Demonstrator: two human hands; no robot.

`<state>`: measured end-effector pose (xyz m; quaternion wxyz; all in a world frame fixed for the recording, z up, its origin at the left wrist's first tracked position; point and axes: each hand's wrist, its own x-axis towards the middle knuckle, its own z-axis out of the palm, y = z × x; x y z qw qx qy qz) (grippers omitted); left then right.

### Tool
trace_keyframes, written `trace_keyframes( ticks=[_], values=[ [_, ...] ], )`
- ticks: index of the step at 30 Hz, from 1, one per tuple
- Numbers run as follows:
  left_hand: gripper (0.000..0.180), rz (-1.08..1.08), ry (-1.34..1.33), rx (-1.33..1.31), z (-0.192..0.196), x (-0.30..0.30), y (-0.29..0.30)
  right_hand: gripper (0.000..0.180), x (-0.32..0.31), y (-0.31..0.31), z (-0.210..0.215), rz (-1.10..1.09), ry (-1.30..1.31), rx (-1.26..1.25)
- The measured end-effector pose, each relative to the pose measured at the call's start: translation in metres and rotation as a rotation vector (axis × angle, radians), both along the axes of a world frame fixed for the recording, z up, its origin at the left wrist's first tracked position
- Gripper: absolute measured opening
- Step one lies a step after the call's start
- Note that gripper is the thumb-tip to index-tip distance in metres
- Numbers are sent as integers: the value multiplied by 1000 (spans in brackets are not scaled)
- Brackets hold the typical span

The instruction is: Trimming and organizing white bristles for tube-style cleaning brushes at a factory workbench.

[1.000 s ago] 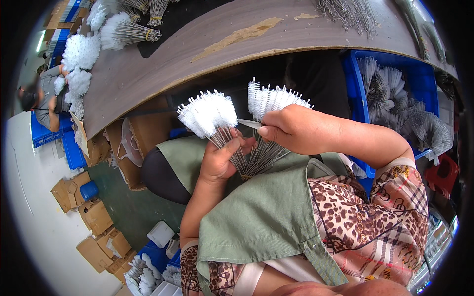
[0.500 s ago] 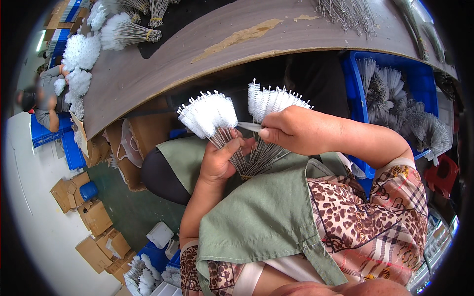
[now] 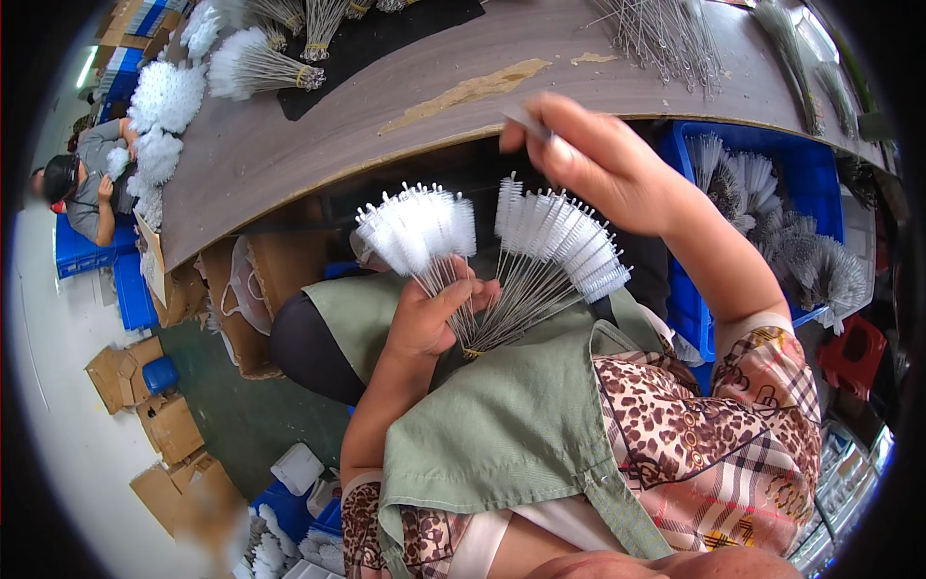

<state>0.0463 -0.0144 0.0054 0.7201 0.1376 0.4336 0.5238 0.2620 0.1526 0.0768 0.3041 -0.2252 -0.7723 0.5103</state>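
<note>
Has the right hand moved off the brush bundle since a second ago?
Yes. The right hand has lifted up from the fanned white brushes toward the curved table edge, while the left hand grips the wire stems.

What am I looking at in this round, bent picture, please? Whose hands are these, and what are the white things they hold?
The picture comes from a wide camera worn on a person's head, looking down, so straight edges curve. There is no machine: the two bare hands belong to the wearer. The left hand grips a fan of thin wire brushes with white bristle heads, stems gathered in the fist. The right hand is raised above them and pinches something small and thin; I cannot tell what. A green apron covers the lap. Ahead is a curved worktable with brush bundles and loose wires. A blue crate on the right holds more brushes. Another person sits far left.
</note>
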Motion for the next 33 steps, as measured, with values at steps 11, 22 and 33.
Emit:
trace_keyframes(
  ticks=[11, 22, 33],
  values=[
    [21, 90, -48, 10, 2, 5, 0, 25, -57, 16, -52, 295, 46, -503],
    [21, 126, 65, -118, -5, 5, 3, 22, -59, 18, -64, 328, 59, -579],
    [20, 145, 73, -97, -5, 7, 1, 23, -61, 14, -58, 382, 95, -651]
  ],
)
